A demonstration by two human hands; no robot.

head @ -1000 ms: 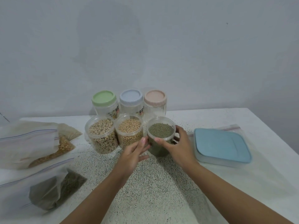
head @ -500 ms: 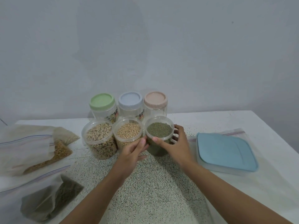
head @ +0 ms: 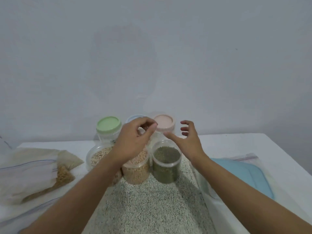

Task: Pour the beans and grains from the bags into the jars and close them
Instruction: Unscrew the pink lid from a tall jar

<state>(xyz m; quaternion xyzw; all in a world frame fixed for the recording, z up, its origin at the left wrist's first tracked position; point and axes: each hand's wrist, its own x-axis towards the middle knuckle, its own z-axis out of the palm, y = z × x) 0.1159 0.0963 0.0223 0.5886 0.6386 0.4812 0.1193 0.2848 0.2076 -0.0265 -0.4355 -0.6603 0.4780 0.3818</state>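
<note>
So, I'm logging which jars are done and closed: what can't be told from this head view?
All in the head view:
Blue-lidded jar: left hand covers nearly all of it; whether the hand touches the lid is unclear.
Pink-lidded jar: body mostly behind the right hand and the green-grain jar; contents unknown.
Blue container: right forearm crosses it, opaque lid hides the inside.
Lower-left bag: cut off by the frame edge.

the left grip [head: 133, 142] and right grip [head: 189, 141] are bare hands, both forearms [head: 236, 188] uncovered as far as they show.
</note>
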